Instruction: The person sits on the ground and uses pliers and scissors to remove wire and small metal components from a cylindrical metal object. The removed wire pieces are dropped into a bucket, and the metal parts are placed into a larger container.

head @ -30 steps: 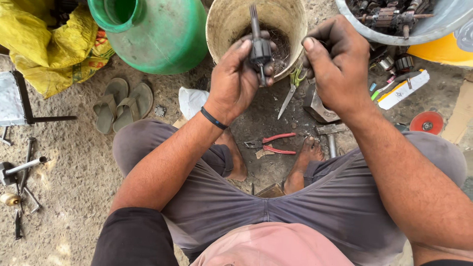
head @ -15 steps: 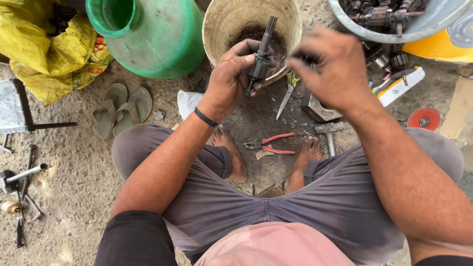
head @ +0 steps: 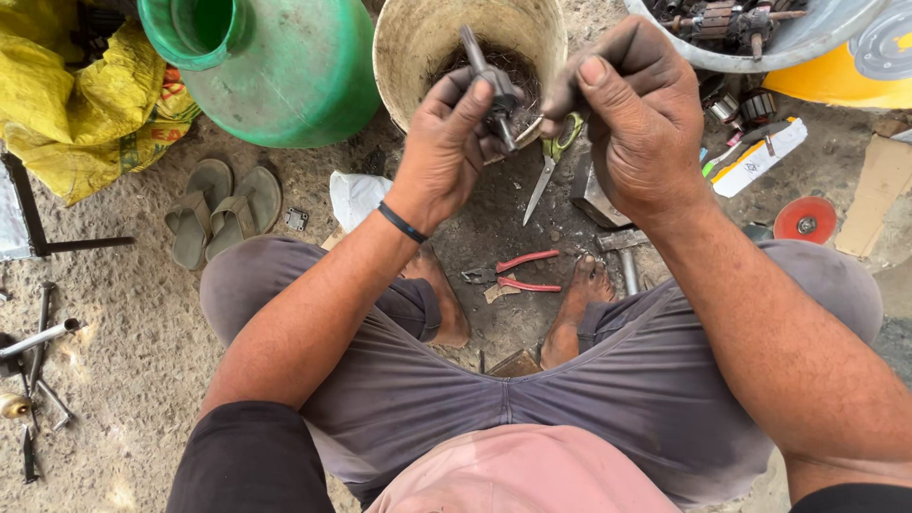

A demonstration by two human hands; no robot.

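- The left hand (head: 446,142) is closed around a dark metal shaft (head: 491,85) with a thick collar near its middle; the fingers wrap the lower part and the thumb lies along its side.
- The shaft is held above the mouth of a cream bucket (head: 418,47), in front of the person's knees.
- Its long axis runs on a slant: the top end points up and to the left, toward the bucket's far rim, and the bottom end points down and to the right, toward the right hand (head: 636,123).
- The right hand is curled shut beside the shaft's lower end, fingertips pinched together; whether it holds anything small cannot be told.
- Half a second ago the shaft leaned the other way, top end to the right; a second ago it stood nearly upright.
- On the ground lie scissors (head: 546,166) with green handles and red pliers (head: 513,271) between the bare feet.
- A green jug (head: 285,76) stands left of the bucket.
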